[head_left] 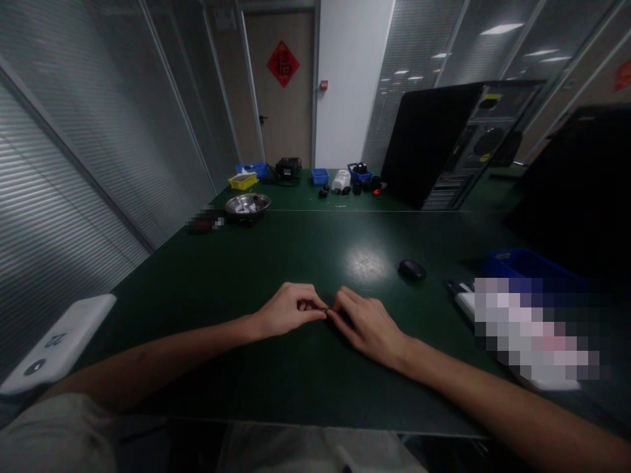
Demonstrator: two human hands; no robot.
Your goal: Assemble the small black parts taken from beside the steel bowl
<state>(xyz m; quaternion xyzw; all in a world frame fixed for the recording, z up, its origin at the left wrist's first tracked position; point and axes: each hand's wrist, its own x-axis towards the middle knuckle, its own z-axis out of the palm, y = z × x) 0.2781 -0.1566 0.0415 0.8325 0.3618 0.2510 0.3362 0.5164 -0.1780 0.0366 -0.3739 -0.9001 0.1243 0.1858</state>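
Note:
Above the near part of the dark green table (276, 387), my left hand (288, 309) and my right hand (367, 323) meet at the fingertips. Both are closed in a pinch. Between the fingertips is a tiny dark thing (326, 311), mostly hidden and too small to name. A black computer mouse (412, 269) lies on the table beyond my right hand, apart from it.
To the right are a blue bin (530, 263) and a blurred-out white item (535, 335). A white device (59, 341) lies at the left edge. Farther back stand a metal bowl (247, 205), small baskets (320, 176) and a black computer tower (434, 141).

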